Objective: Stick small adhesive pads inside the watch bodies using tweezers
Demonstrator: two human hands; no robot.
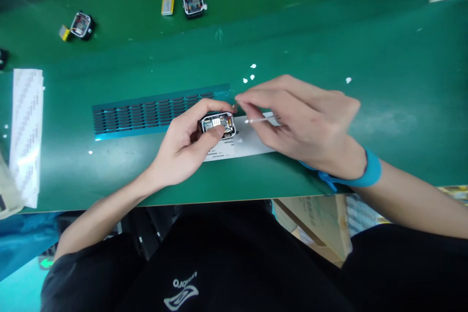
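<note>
White-rimmed device, opened up and gripped for close handwork.
The step in hand looks like fine work at the right end of the open device (228,122), held above the near part of the green table (219,181) and over a printed white sheet (256,132). The left hand (183,148) pinches it, thumb pressed onto the inside, index finger curved along the far rim. The right hand (310,122) has thumb and index finger drawn close together near the device's far right corner; whether they pinch something tiny, I cannot tell. A thin metal tool (259,120) lies within that hand, its tip pointing left, apart from the device. The next move seems to call for a steady left hold and small, light fingertip control.
</note>
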